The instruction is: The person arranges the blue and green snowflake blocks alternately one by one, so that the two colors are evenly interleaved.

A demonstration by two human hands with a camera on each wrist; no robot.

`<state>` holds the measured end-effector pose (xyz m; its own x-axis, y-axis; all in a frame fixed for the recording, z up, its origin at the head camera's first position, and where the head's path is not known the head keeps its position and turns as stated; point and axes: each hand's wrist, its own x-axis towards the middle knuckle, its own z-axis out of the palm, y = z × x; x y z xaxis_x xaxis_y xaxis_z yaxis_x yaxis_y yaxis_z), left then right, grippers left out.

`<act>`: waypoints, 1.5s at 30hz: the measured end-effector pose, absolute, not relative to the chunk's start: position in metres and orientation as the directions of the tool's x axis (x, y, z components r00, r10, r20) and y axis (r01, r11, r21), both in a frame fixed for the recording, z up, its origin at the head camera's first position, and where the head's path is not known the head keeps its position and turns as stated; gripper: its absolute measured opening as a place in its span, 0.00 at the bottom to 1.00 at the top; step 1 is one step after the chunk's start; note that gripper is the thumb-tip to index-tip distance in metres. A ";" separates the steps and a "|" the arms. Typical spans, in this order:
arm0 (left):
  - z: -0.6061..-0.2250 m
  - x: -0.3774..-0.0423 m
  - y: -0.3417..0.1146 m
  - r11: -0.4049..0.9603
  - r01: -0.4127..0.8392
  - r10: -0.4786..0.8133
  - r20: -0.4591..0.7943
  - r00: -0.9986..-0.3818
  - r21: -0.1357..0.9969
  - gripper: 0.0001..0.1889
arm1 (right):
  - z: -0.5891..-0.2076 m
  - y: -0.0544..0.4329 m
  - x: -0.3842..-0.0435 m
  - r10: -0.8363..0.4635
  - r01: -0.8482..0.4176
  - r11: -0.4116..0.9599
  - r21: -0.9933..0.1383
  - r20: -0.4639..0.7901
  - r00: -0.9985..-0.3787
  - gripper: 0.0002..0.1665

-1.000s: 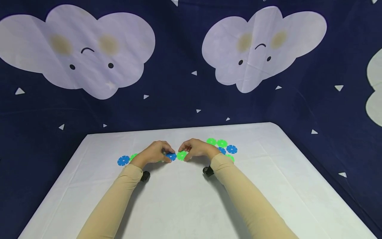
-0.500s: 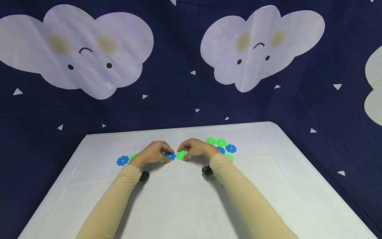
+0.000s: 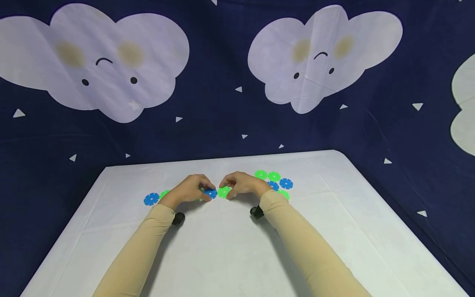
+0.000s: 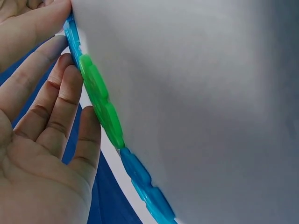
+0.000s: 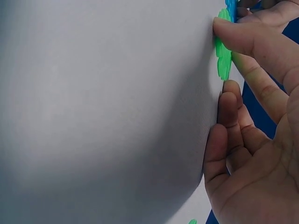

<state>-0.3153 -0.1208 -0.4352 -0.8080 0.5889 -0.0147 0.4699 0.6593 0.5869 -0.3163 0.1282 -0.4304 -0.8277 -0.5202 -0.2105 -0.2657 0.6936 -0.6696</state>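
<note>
Thumb and forefinger of my left hand (image 3: 190, 188) pinch a blue notched disc (image 3: 210, 193), a flat flower-shaped connector piece. My right hand (image 3: 244, 183) pinches a green notched disc (image 3: 224, 192) by its edges, just right of the blue one. In the left wrist view, the blue disc (image 4: 73, 41) under the fingertips is followed by a green disc (image 4: 102, 101) and another blue disc (image 4: 147, 184) in a row. The right wrist view shows the green disc (image 5: 224, 66) under the right thumb, with part of the blue disc (image 5: 231, 6) beyond it.
Left of my left hand lie a blue disc (image 3: 151, 199) and a partly hidden green disc (image 3: 164, 193). To the right sit several loose discs, among them a green disc (image 3: 261, 175) and a blue disc (image 3: 286, 183). A white table (image 3: 230, 247) meets a dark blue cloud-print curtain (image 3: 219, 103).
</note>
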 end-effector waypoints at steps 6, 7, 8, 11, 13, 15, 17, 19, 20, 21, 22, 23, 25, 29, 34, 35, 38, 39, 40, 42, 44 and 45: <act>-0.434 -0.314 -0.123 0.660 0.461 0.586 -0.023 -0.810 0.593 0.19 | -0.432 0.125 -0.317 -0.513 -0.276 0.706 -0.652 -0.203 -0.834 0.29; -0.434 -0.314 -0.123 0.658 0.464 0.589 -0.021 -0.808 0.593 0.19 | -0.431 0.125 -0.316 -0.513 -0.283 0.711 -0.643 -0.201 -0.834 0.29; -0.434 -0.314 -0.122 0.655 0.469 0.592 -0.017 -0.806 0.592 0.19 | -0.430 0.124 -0.316 -0.515 -0.290 0.717 -0.634 -0.200 -0.834 0.29; -0.434 -0.314 -0.122 0.650 0.478 0.599 -0.011 -0.801 0.590 0.19 | -0.425 0.125 -0.315 -0.522 -0.316 0.734 -0.601 -0.203 -0.828 0.30; -0.435 -0.314 -0.122 0.647 0.491 0.605 -0.002 -0.796 0.583 0.19 | -0.419 0.128 -0.314 -0.531 -0.330 0.738 -0.589 -0.204 -0.823 0.30; -0.435 -0.314 -0.122 0.652 0.486 0.600 -0.004 -0.800 0.582 0.19 | -0.411 0.132 -0.312 -0.542 -0.341 0.733 -0.588 -0.203 -0.816 0.30; -0.435 -0.314 -0.122 0.657 0.480 0.594 -0.006 -0.805 0.581 0.19 | -0.401 0.140 -0.310 -0.550 -0.343 0.727 -0.596 -0.205 -0.810 0.29; -0.434 -0.314 -0.122 0.663 0.473 0.586 -0.009 -0.810 0.581 0.19 | -0.392 0.149 -0.307 -0.563 -0.357 0.718 -0.597 -0.198 -0.802 0.29; -0.434 -0.314 -0.122 0.665 0.471 0.584 -0.010 -0.811 0.579 0.19 | -0.388 0.154 -0.306 -0.567 -0.360 0.718 -0.595 -0.200 -0.799 0.29; -0.434 -0.315 -0.122 0.668 0.466 0.581 -0.015 -0.814 0.580 0.20 | -0.384 0.160 -0.304 -0.572 -0.366 0.718 -0.592 -0.202 -0.795 0.29; -0.434 -0.315 -0.122 0.669 0.469 0.582 -0.015 -0.813 0.577 0.20 | -0.381 0.165 -0.303 -0.574 -0.369 0.722 -0.586 -0.208 -0.792 0.28; -0.434 -0.316 -0.122 0.668 0.471 0.585 -0.015 -0.811 0.576 0.20 | -0.378 0.170 -0.301 -0.574 -0.369 0.727 -0.579 -0.216 -0.790 0.28; -0.433 -0.316 -0.121 0.666 0.478 0.590 -0.012 -0.807 0.573 0.21 | -0.375 0.181 -0.296 -0.565 -0.365 0.745 -0.559 -0.236 -0.791 0.28; -0.433 -0.317 -0.116 0.650 0.491 0.602 0.001 -0.798 0.580 0.23 | -0.376 0.200 -0.283 -0.540 -0.340 0.778 -0.529 -0.285 -0.792 0.29; -0.435 -0.317 -0.107 0.650 0.490 0.606 -0.007 -0.796 0.581 0.25 | -0.377 0.212 -0.267 -0.520 -0.308 0.793 -0.525 -0.322 -0.791 0.30; -0.435 -0.317 -0.105 0.651 0.486 0.604 -0.009 -0.797 0.583 0.25 | -0.377 0.213 -0.264 -0.514 -0.300 0.797 -0.524 -0.329 -0.792 0.30; -0.435 -0.318 -0.100 0.652 0.475 0.598 -0.015 -0.802 0.591 0.26 | -0.377 0.218 -0.256 -0.500 -0.302 0.817 -0.492 -0.343 -0.795 0.31; -0.435 -0.318 -0.099 0.650 0.473 0.598 -0.017 -0.801 0.595 0.26 | -0.377 0.219 -0.253 -0.494 -0.301 0.824 -0.480 -0.348 -0.797 0.32; -0.435 -0.318 -0.098 0.648 0.468 0.598 -0.019 -0.802 0.601 0.26 | -0.378 0.221 -0.250 -0.486 -0.301 0.832 -0.467 -0.351 -0.800 0.32; -0.435 -0.318 -0.096 0.643 0.465 0.598 -0.020 -0.802 0.608 0.26 | -0.380 0.225 -0.244 -0.468 -0.295 0.845 -0.447 -0.348 -0.812 0.32; -0.435 -0.318 -0.094 0.641 0.464 0.598 -0.019 -0.801 0.611 0.26 | -0.382 0.229 -0.237 -0.462 -0.295 0.848 -0.440 -0.343 -0.818 0.32; -0.436 -0.317 -0.093 0.641 0.464 0.598 -0.018 -0.801 0.611 0.26 | -0.383 0.230 -0.234 -0.463 -0.298 0.847 -0.440 -0.337 -0.820 0.32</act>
